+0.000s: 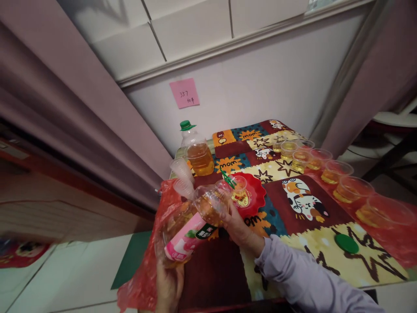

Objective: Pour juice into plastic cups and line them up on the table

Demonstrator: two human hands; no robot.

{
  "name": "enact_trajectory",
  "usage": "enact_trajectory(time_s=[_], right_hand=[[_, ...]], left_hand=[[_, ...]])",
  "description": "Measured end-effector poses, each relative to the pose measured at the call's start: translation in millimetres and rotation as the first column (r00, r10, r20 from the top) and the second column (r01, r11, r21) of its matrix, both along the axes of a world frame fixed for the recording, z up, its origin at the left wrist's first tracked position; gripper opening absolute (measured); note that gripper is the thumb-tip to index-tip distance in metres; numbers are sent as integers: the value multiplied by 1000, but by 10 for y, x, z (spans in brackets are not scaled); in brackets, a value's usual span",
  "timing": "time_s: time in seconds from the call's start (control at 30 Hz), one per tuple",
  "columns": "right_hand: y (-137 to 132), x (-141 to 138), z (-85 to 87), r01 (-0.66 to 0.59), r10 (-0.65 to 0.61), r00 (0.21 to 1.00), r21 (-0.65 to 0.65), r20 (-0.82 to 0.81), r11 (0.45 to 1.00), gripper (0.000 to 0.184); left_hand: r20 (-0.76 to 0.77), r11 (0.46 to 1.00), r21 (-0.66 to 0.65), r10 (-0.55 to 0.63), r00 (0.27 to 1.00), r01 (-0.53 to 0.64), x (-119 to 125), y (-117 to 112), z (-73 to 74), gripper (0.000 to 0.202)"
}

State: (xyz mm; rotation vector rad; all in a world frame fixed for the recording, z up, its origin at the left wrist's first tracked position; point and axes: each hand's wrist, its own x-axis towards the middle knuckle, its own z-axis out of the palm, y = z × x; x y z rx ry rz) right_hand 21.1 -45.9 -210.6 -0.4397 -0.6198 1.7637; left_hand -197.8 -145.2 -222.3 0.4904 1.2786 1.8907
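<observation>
Two grips on one big bottle [195, 230]: left grip [170, 280] cupped under the base, right grip [236, 226] curled round near the neck, both spread wide. It's tilted between them, neck end close to a clear cup [240, 184] on the red plate [259, 191], just past the right grip. Probably heavy and sloshy, thin plastic that'll dent and maybe slip, so I'd hold base and shoulder, not squeeze the middle.
</observation>
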Motion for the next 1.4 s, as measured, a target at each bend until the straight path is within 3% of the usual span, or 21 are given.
enact_trajectory(time_s=[0.13,0.23,0.4,0.53,0.67,0.8,0.9,1.0,1.07,1.1,1.17,1.23,1.3,1.33,1.4], right_hand=[[12,53,50,-4,-6,995,104,95,995,120],[-2,101,120,-75,59,990,129,124,989,119],[-69,133,240,-136,112,979,137,168,981,121],[-113,114,314,-127,90,972,164,215,978,123],[-134,102,346,-123,70,965,200,253,972,122],[-117,167,374,-243,165,939,245,301,938,124],[-34,310,425,-366,213,883,328,419,871,132],[145,570,493,-341,40,812,417,582,843,132],[325,793,536,-239,-186,686,459,703,856,108],[428,906,556,-181,-311,573,487,758,854,94],[632,1101,594,-142,-490,278,540,826,829,84],[795,1218,633,-213,-532,-17,516,847,829,83],[883,1240,677,-318,-495,-274,408,825,856,80],[900,1222,701,-356,-472,-371,347,800,868,76],[895,1153,748,-395,-444,-485,264,754,880,67]], left_hand=[[-52,998,-62,24,998,-27,19,10,-21,68],[-97,994,-104,27,995,-37,3,22,-6,59],[-294,999,-44,17,956,-31,-182,4,259,74],[-723,986,-54,-148,675,159,-281,48,608,128],[-833,960,-186,-267,485,209,-215,218,820,136],[-842,956,-197,-279,461,219,-205,325,838,121],[-844,969,-152,-230,484,195,-290,294,761,113],[-866,973,-140,-210,453,184,-397,220,643,113],[-873,975,-129,-198,447,180,-448,177,571,115],[-870,977,-122,-190,455,175,-463,160,544,116],[-858,980,-114,-181,480,166,-472,138,515,116],[-842,979,-118,-186,507,163,-463,128,516,117],[-819,978,-130,-199,538,163,-447,125,533,118],[-806,978,-136,-203,556,159,-440,125,541,119],[-788,980,-141,-199,582,144,-434,127,545,122]])
